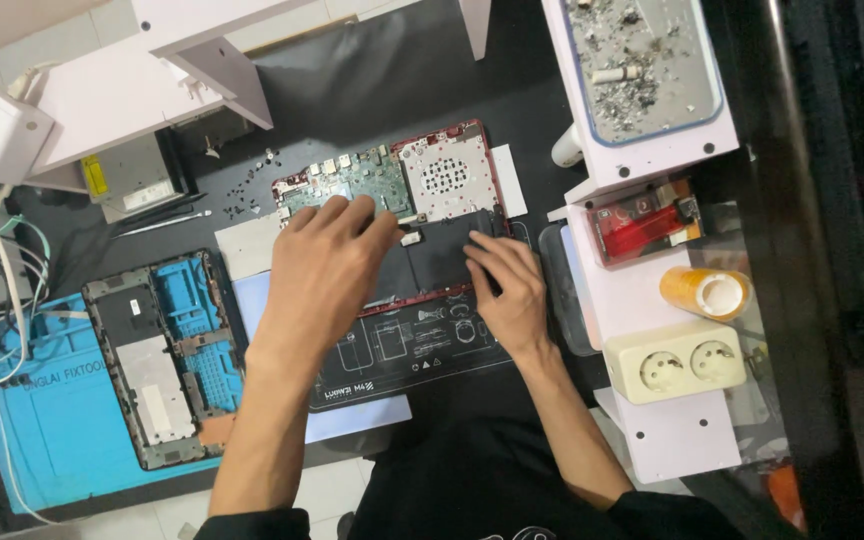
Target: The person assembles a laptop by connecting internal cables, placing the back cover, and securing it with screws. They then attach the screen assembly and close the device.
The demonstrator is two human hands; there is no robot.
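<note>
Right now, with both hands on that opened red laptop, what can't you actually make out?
Head view only:
- Laptop battery: its left part is covered by the left hand.
- Right hand fingertips: what they press is hidden beneath them.
- Loose screws: too small to count.
- Second opened device: parts too small to identify.

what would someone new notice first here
Both hands sit on an opened red laptop mid-table: the left hand over its black battery, the right hand on the battery's right end. At left, a second opened device lies on a blue mat; top right, an ash-filled tray.
</note>
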